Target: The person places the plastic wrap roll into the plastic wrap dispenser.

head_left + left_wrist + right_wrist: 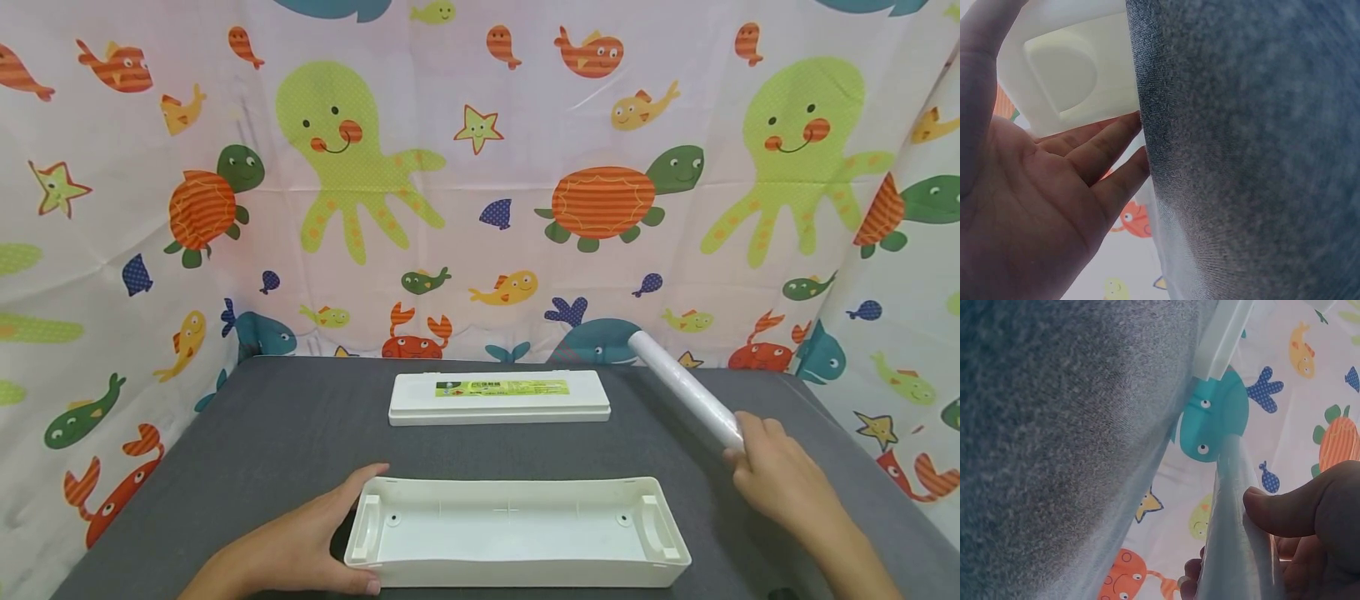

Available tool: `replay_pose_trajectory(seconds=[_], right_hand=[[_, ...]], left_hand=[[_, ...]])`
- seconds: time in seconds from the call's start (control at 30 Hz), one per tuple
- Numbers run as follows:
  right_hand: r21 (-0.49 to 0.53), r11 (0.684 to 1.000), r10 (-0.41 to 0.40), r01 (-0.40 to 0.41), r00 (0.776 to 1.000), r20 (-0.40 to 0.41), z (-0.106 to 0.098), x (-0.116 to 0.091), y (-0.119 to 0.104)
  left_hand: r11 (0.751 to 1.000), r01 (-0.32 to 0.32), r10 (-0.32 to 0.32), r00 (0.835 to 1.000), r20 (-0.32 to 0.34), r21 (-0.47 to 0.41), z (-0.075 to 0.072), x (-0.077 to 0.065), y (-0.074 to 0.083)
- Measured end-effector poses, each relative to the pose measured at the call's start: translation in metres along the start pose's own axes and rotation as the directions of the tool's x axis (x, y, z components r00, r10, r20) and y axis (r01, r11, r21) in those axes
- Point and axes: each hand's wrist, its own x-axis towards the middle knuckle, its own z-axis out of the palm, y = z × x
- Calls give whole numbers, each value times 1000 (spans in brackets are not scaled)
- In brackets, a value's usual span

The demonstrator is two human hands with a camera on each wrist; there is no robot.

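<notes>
In the head view, an open white plastic box [517, 574] lies lengthwise near the front of the table. My left hand [307, 535] grips its left end, thumb at the near corner and fingers at the far one. The left wrist view shows the box's end wall [1079, 75] with its handle recess between thumb and fingers. My right hand [783, 471] holds the near end of a roll of cling film [686, 387], raised and tilted away to the upper left. Thumb and fingers wrap around the roll [1235, 537] in the right wrist view.
A white lid [495, 410] with a green-yellow label lies behind the box on the grey table [315, 417]. A curtain [480, 225] printed with sea animals hangs around the back and sides. Part of a small dark object [783, 594] shows at the bottom edge.
</notes>
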Motion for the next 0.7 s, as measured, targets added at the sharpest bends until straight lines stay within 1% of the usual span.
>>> replay_pose_trajectory(seconds=[0.13, 0.3, 0.53, 0.7], right_hand=[[5, 1000, 0, 0, 1000, -3, 0, 0, 0], [7, 1000, -6, 6, 1000, -13, -1, -1, 0], [5, 1000, -22, 22, 999, -41, -4, -1, -1], [9, 1000, -29, 30, 998, -55, -5, -4, -2]], left_hand=[[1000, -11, 11, 1000, -2, 14, 0, 1, 0], [999, -3, 4, 1000, -7, 45, 0, 1, -1], [1000, -2, 2, 1000, 0, 8, 0, 1, 0], [1000, -8, 8, 1000, -4, 17, -1, 1, 0]])
